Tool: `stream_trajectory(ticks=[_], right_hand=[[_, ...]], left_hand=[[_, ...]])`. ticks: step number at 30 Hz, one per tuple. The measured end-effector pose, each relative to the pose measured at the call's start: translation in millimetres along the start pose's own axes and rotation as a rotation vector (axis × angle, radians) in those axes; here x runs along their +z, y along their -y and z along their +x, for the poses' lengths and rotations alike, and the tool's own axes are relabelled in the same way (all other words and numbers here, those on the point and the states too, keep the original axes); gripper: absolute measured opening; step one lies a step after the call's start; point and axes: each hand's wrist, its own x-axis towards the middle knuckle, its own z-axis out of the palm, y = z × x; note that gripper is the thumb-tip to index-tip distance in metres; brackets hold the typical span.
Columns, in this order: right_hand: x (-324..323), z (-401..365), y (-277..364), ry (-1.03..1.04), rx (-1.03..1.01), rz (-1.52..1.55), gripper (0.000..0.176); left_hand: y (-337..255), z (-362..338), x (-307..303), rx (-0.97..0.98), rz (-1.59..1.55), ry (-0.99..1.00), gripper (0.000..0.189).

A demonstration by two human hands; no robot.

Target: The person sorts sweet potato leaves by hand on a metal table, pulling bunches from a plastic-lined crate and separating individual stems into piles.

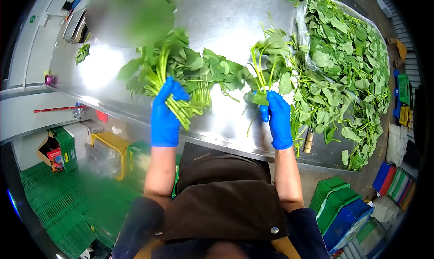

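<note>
My left hand (166,112), in a blue glove, is closed round a thick bunch of leafy green stems (159,71). The cut ends stick out below the fist, toward the lower right. My right hand (276,114), gloved in blue too, pinches a few leafy stems (261,74) whose leaves point away from me. Beyond my left hand more greens (199,94) lie on the metal table (230,15). Right of my right hand spreads a large heap of loose greens (339,56), partly on clear plastic.
A wooden-handled tool (309,140) lies at the table's front edge, its far end under leaves. Green crates (54,200) stand below left by a yellow stool (110,146). Green and blue crates (346,218) are stacked at lower right. A blurred patch covers the upper left.
</note>
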Motion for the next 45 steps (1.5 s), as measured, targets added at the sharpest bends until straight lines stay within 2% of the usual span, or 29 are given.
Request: stream_trajectory(ticks=[2, 3, 5, 8, 10, 14, 17, 20, 21, 24, 25, 26, 28, 30, 32, 33, 34, 36, 37, 38, 39, 41, 44, 45], right_hand=[[6, -5, -4, 0.0, 0.017, 0.047, 0.021], [13, -10, -5, 0.036, 0.02, 0.065, 0.021], [20, -22, -10, 0.164, 0.019, 0.056, 0.023], [19, -23, -19, 0.347, -0.002, -0.144, 0.022], [16, -23, -12, 0.383, -0.06, -0.352, 0.022], [17, -19, 7, 0.522, -0.191, -0.728, 0.022], [23, -11, -8, 0.313, -0.369, -0.59, 0.025], [45, -4, 10, 0.231, -0.25, -0.386, 0.028], [58, -7, 25, 0.251, -0.093, -0.25, 0.023], [62, 0, -1, 0.105, -0.238, -0.076, 0.018], [52, -2, 4, 0.136, -0.014, -0.316, 0.015], [53, -5, 1, 0.116, -0.053, -0.195, 0.015], [56, -11, -3, 0.074, -0.128, 0.046, 0.016], [44, -9, -1, -0.162, -0.119, 0.2, 0.019], [14, -2, -1, -0.208, -0.152, 0.045, 0.027], [-6, 14, -15, -0.294, -0.086, 0.436, 0.03], [-17, 20, -13, -0.27, -0.168, 0.584, 0.043], [-19, 25, -7, -0.078, -0.222, 0.967, 0.055], [-15, 17, -5, 0.205, -0.069, 1.128, 0.07], [-3, 12, -7, 0.194, 0.03, 1.088, 0.074], [2, 20, -21, 0.213, -0.175, 0.396, 0.076], [30, 5, -8, 0.261, -0.257, -0.243, 0.071], [53, -9, 17, 0.248, -0.07, -0.129, 0.036], [51, -7, 15, 0.197, -0.033, -0.047, 0.031]], left_hand=[[21, -4, 20, 0.065, 0.242, -0.209, 0.01], [29, -4, 19, 0.062, 0.336, -0.168, 0.009], [47, -7, 24, 0.064, 0.431, -0.132, 0.021], [65, -6, 20, 0.073, 0.56, -0.126, 0.025], [65, -9, 18, 0.127, 0.679, -0.052, 0.026], [69, -12, 16, 0.13, 0.744, -0.123, 0.028], [68, -15, 23, 0.169, 0.743, -0.129, 0.031], [77, -20, 25, 0.143, 0.73, -0.113, 0.033], [82, -22, 24, 0.125, 0.728, -0.101, 0.033], [84, -23, 27, 0.144, 0.742, -0.089, 0.036], [82, -23, 26, 0.151, 0.735, -0.092, 0.038], [80, -24, 24, 0.155, 0.729, -0.098, 0.04], [76, -18, 8, 0.146, 0.655, -0.165, 0.032], [63, -15, 0, 0.157, 0.576, -0.259, 0.026], [52, -11, 2, 0.267, 0.545, -0.272, 0.019], [46, -9, 1, 0.259, 0.494, -0.273, 0.019], [41, -8, -1, 0.251, 0.442, -0.277, 0.019], [39, -6, 1, 0.233, 0.448, -0.247, 0.019], [39, -5, 3, 0.221, 0.452, -0.231, 0.019], [43, -7, 8, 0.214, 0.452, -0.213, 0.02], [46, -7, 11, 0.195, 0.453, -0.199, 0.023], [49, -9, 14, 0.13, 0.459, -0.182, 0.026], [50, -7, 8, 0.124, 0.501, -0.181, 0.024], [48, -6, 5, 0.151, 0.541, -0.179, 0.021]])
